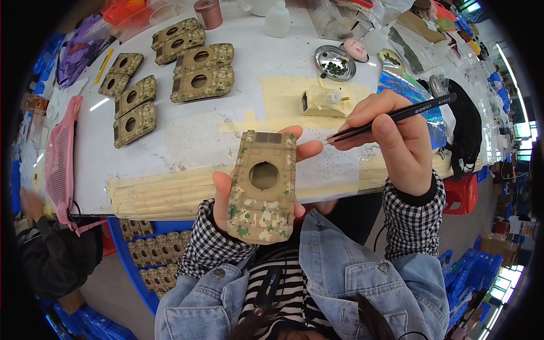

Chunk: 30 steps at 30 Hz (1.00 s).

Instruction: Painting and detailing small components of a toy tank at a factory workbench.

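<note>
My left hand (221, 190) is wrapped around a toy tank hull (262, 212) with pixel camouflage in tan, brown and green. The hull is held up in front of me, its round hole facing me. In my right hand (403, 147) is a pair of black tweezers (411, 110). Their fine tips point left and meet, or nearly meet, a fingertip of my left hand beside the hull. Whether the tips pinch a small part is too fine to tell.
Several similar hulls (202, 83) lie at the table's left. Ahead are a taped tan model part (327, 102) and a metal dish (320, 56) of small dark green pieces. A blue tray (136, 279) of hulls sits below the table edge. Someone's arm (54, 249) shows far left.
</note>
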Available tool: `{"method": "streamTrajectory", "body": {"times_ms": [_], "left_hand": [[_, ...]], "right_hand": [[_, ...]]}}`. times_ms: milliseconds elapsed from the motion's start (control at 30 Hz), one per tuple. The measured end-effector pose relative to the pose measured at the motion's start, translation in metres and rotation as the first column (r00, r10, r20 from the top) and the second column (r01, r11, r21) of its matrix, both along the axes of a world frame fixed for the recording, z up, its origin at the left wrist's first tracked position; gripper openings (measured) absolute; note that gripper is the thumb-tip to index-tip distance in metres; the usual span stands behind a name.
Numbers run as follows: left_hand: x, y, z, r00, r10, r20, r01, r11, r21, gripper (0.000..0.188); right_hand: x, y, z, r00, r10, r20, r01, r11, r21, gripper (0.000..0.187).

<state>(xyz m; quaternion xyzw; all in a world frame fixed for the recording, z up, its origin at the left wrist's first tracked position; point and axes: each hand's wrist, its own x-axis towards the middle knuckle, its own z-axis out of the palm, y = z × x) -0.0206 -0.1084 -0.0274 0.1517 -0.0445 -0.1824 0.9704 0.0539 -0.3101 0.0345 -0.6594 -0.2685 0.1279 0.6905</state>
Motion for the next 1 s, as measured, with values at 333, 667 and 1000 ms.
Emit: {"method": "streamTrajectory", "body": {"times_ms": [333,667,1000], "left_hand": [[-0.001,0.0,-0.002,1.0,-0.003,0.005,0.003,1.0,-0.002,0.109],[0.0,-0.003,-0.017,0.982,-0.026,0.188,0.061,0.981,-0.186,0.111],[-0.003,-0.008,0.002,0.998,0.059,0.022,-0.062,0.981,0.186,0.109]], "right_hand": [[-0.002,-0.004,-0.011,0.996,0.028,-0.081,-0.024,0.999,0.048,0.022],[-0.003,-0.004,-0.009,0.996,0.027,-0.086,-0.026,1.0,0.016,0.022],[0.0,-0.007,-0.006,0.995,0.041,-0.094,-0.045,0.998,-0.041,0.024]]}}
